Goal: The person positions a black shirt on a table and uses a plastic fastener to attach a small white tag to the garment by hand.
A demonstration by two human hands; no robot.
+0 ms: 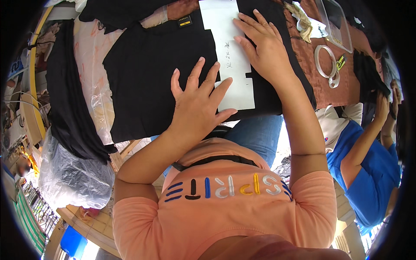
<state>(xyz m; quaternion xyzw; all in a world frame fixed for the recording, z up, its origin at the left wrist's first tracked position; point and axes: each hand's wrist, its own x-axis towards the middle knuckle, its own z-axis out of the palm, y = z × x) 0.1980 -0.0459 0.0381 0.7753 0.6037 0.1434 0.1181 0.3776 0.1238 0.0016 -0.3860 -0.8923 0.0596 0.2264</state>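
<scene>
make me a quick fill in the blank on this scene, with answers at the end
1. The paper is ____ in colour.
2. The cloth beneath the paper is ____.
3. In the picture, the left hand lies ____ (higher/lower) than the right hand.
4. At the far right, another person's shirt is ____.

Missing words: white; black; lower; blue.

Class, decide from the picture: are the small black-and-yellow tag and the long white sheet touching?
Apart. The head view shows it: black cloth is visible between the tag and the left edge of the white sheet.
</scene>
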